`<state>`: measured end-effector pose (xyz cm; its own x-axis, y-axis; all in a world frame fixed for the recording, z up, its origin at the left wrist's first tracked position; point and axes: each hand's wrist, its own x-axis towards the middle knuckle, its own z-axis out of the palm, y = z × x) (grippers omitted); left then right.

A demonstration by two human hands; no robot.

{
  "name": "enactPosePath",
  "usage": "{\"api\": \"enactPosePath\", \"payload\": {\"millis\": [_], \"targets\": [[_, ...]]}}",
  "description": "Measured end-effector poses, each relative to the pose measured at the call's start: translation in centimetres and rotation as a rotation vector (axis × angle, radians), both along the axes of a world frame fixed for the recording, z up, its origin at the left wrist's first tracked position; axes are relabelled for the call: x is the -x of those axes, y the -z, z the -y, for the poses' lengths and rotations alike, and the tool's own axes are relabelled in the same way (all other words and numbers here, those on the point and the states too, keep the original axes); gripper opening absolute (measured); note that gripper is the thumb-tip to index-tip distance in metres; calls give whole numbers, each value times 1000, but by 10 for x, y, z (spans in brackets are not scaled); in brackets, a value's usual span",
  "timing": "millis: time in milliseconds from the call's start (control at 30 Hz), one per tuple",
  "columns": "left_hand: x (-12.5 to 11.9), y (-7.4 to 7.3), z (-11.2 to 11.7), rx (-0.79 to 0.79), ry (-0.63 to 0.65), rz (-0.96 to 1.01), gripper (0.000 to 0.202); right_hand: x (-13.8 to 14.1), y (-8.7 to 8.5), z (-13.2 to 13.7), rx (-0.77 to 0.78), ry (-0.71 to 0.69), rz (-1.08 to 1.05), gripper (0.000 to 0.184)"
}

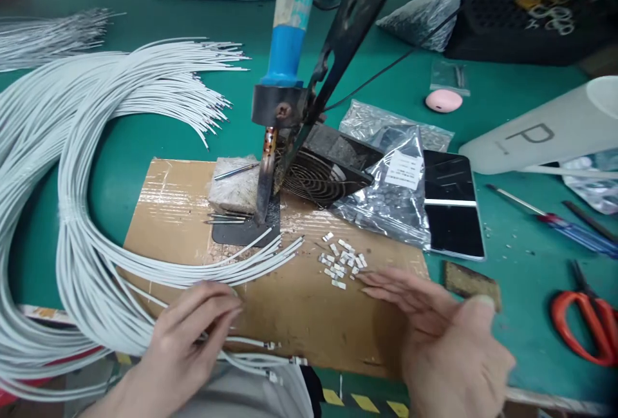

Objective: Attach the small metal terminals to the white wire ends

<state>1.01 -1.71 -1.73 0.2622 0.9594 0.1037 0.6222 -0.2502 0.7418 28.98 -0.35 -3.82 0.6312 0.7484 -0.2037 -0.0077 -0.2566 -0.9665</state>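
My left hand [193, 331] is closed, thumb and fingers curled together over the near edge of the cardboard; whatever lies between them is hidden. Just beyond it stretches a bundle of white cables [193, 263], loose ends pointing right. Below the fingers, a few cables end in small connectors [297, 361]. My right hand [449, 334] is open, fingers stretched out beside a scatter of small white connector pieces [339, 260]. Its fingertips are close to the nearest pieces. A blue-handled soldering iron [284, 51] hangs tip-down in a black stand above the cardboard [333, 321].
Behind the cardboard stand a black coil holder [313, 180] and a clear bag of parts [400, 192]. To the right lie a brown sponge-like block [473, 283], red-handled scissors [584, 328], a screwdriver [555, 221] and a leaning cup [545, 128]. Thick white cable coils [82, 167] fill the left side.
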Motion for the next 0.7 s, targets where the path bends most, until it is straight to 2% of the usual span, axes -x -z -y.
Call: {"api": "enactPosePath", "payload": {"millis": [67, 133, 200, 333, 400, 500, 567, 700], "targets": [[10, 8, 2, -197, -4, -219, 37, 7, 2, 4, 1, -61, 50, 71], [18, 13, 2, -283, 29, -371, 33, 14, 2, 6, -30, -125, 58, 69], [20, 12, 0, -285, 52, -419, 27, 18, 1, 7, -32, -190, 112, 58], [18, 0, -4, -124, 42, -350, 20, 13, -1, 7, -93, -274, 424, 16], [20, -9, -4, -41, 36, -266, 18, 8, -1, 5, -141, -367, 559, 4], [27, -25, -7, 103, 65, -131, 19, 4, -2, 3, -158, -547, 711, 5], [29, -37, -11, 254, 124, -74, 20, 4, -3, 2, -147, -629, 767, 8], [10, -55, -25, 538, 290, 102, 26, 7, -8, 4, -119, -713, 837, 14]]}}
